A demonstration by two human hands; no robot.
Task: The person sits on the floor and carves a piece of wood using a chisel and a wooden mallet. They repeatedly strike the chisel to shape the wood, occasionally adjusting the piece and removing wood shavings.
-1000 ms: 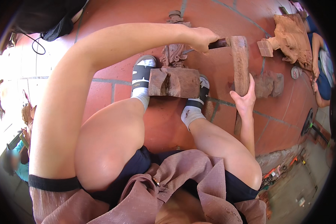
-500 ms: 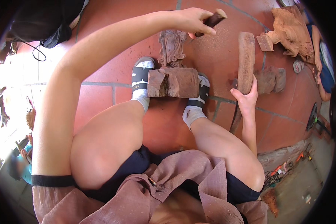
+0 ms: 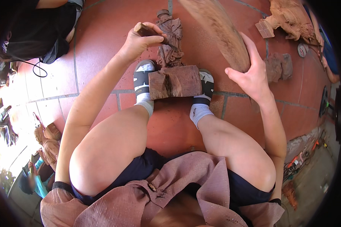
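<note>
A carved wooden figure in draped clothing lies on the floor in front of me, its blocky wooden base nearest and held between my sandalled feet. My left hand is closed round the handle of a carving chisel. The chisel's dark end slants down to the right, at or just above the figure's lower half. On the right, my right hand grips a thick curved wooden mallet. Raised and tilted, it leans up to the left, its far end reaching the top of the view.
At the far right a larger pale carving lies beside another person's arm. A rough wood block and a can are nearer. Cables run at lower right. A person in black clothing is at upper left.
My left hand has come down and left, bringing the chisel onto or near the figure. My right hand has raised the mallet, its top swinging left. The carving's top now shows.
</note>
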